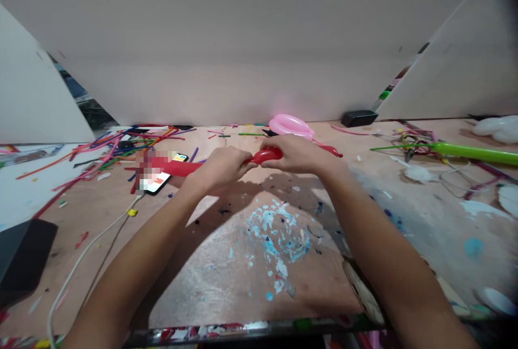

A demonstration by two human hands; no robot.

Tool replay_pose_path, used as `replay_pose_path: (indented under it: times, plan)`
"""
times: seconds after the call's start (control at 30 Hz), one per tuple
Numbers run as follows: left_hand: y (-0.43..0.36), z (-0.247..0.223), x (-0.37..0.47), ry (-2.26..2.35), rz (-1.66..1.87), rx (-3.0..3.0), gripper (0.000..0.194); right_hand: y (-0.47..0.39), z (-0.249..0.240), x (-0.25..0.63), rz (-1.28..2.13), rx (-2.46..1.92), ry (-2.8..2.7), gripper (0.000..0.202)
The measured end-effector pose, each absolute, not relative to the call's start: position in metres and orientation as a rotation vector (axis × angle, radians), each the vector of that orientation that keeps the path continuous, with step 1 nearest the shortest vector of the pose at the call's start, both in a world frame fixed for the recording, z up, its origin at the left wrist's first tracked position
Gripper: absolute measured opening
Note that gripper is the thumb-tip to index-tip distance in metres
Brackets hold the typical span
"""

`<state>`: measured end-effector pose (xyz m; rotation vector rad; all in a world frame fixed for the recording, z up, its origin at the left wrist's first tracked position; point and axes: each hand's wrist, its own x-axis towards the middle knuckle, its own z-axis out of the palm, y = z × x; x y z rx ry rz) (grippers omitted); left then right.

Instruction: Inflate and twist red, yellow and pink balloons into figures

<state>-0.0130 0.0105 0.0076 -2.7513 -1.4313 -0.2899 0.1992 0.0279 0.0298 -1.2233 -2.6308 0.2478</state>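
A long red balloon (184, 168) runs through both my hands above the middle of the table. My left hand (226, 168) is closed round it, with the inflated length stretching out to the left. Close beside it, my right hand (293, 155) grips a short rounded segment. Between the two hands the balloon narrows to a pinched spot. Its thin knotted tail end pokes out to the right of my right hand. Behind that hand lies a pink balloon shape (293, 125), partly hidden by the fingers.
A phone (156, 182) with a white cable (93, 244) lies at the left, near several uninflated balloons (109, 149). A green balloon (473, 150) and a black box (359, 118) are at the right. Dried blue paint (279, 230) spots the table. Panels (226, 84) enclose the back.
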Motion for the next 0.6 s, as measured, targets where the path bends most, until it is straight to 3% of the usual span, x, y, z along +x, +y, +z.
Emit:
replay_pose_path:
  times: [0.13,0.23,0.37,0.47,0.6]
  plan:
    - [0.008,0.019,-0.019,-1.595,-0.516,-3.050,0.048,0.019,0.031,0.182,-0.060,-1.143,-2.568,0.023]
    - [0.005,0.022,-0.023,-1.641,-0.663,-2.959,0.045,0.017,0.028,0.174,-0.234,-1.064,-2.528,0.028]
    - [0.003,0.019,-0.030,-1.520,-0.643,-2.674,0.036,0.017,0.027,0.182,-0.155,-1.079,-2.540,0.046]
    - [0.002,0.017,-0.035,-1.499,-0.563,-2.566,0.039,0.019,0.028,0.190,0.004,-1.181,-2.551,0.039]
    - [0.001,0.017,-0.036,-1.472,-0.502,-2.531,0.048,0.020,0.029,0.187,-0.070,-1.163,-2.485,0.032]
